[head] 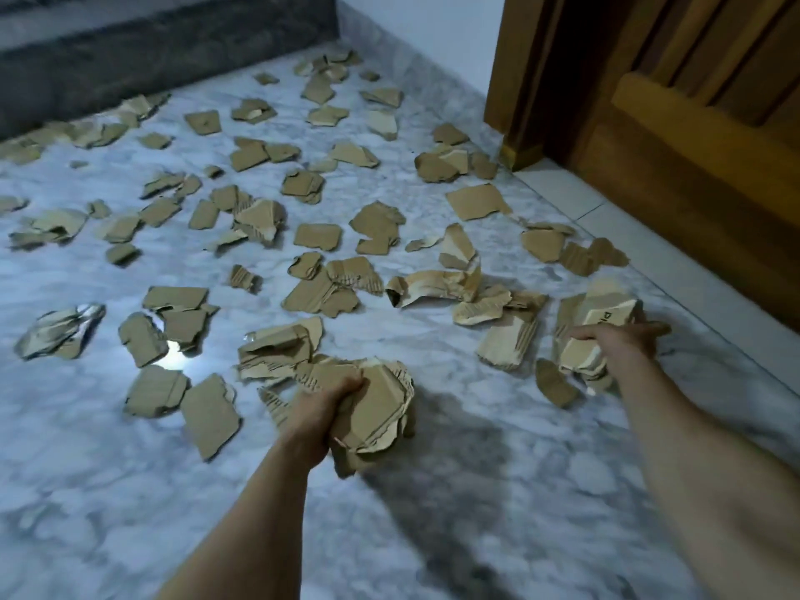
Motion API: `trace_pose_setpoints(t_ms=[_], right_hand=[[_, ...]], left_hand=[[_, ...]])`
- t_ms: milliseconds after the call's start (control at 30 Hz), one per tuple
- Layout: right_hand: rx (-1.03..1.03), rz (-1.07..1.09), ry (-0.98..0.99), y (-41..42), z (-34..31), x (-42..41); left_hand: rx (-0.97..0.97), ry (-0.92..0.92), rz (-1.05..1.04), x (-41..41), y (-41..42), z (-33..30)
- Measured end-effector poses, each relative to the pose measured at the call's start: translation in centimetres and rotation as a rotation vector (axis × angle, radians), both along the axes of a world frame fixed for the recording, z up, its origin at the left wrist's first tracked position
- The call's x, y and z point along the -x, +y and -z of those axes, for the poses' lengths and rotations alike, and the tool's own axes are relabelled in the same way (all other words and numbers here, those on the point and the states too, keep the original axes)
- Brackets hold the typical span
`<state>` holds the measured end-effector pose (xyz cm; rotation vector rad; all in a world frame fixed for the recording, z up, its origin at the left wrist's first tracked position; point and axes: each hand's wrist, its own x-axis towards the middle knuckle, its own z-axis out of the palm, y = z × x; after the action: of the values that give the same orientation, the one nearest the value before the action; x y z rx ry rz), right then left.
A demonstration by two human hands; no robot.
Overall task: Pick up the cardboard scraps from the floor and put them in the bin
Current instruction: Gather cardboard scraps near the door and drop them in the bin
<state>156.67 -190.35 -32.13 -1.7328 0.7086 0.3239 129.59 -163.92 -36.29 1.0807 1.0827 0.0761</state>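
Torn brown cardboard scraps (311, 236) lie scattered over the grey-white marble floor (476, 491), from near me to the far step. My left hand (322, 409) is shut on a crumpled bunch of scraps (376, 409) held just above the floor at the centre. My right hand (623, 339) grips a stack of pale scraps (606, 316) at the right, low over the floor. More scraps lie around both hands. No bin is in view.
A dark stone step (151, 58) runs along the far left. A wooden door and frame (692, 123) stand at the right, above a pale threshold strip (575, 201). A white wall (433, 32) closes the far corner. The near floor carries my shadow.
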Motion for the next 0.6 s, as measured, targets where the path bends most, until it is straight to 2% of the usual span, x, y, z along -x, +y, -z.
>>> trace_pose_setpoints(t_ms=[33, 67, 100, 167, 267, 367, 467, 600], right_hand=[[-0.166, 0.121, -0.053, 0.3, -0.8, 0.6], [-0.248, 0.188, -0.081, 1.2, -2.0, 1.3], [-0.220, 0.159, -0.090, 2.2, -3.2, 2.1], [-0.014, -0.231, -0.079, 5.6, -4.7, 3.8], [-0.002, -0.751, -0.029, 12.1, -5.0, 8.5], [0.151, -1.159, 0.110, 19.4, -2.5, 13.5], [0.353, -1.320, 0.268, 23.7, 1.4, 17.7], [0.732, -1.372, 0.131, 25.5, 4.4, 20.0]], left_hand=[[-0.037, 0.012, -0.037, 0.9, 1.5, 0.2], [-0.066, 0.028, -0.059, 2.0, 3.1, 0.3], [-0.079, 0.056, -0.070, 2.9, 4.6, 0.3], [-0.116, 0.095, -0.080, 4.9, 7.8, 0.2], [-0.161, 0.170, -0.084, 8.4, 12.5, 0.7], [-0.173, 0.289, 0.081, 11.1, 15.6, 2.7], [-0.254, 0.404, 0.178, 11.0, 14.8, 2.0], [-0.370, 0.465, 0.194, 10.2, 14.9, 2.9]])
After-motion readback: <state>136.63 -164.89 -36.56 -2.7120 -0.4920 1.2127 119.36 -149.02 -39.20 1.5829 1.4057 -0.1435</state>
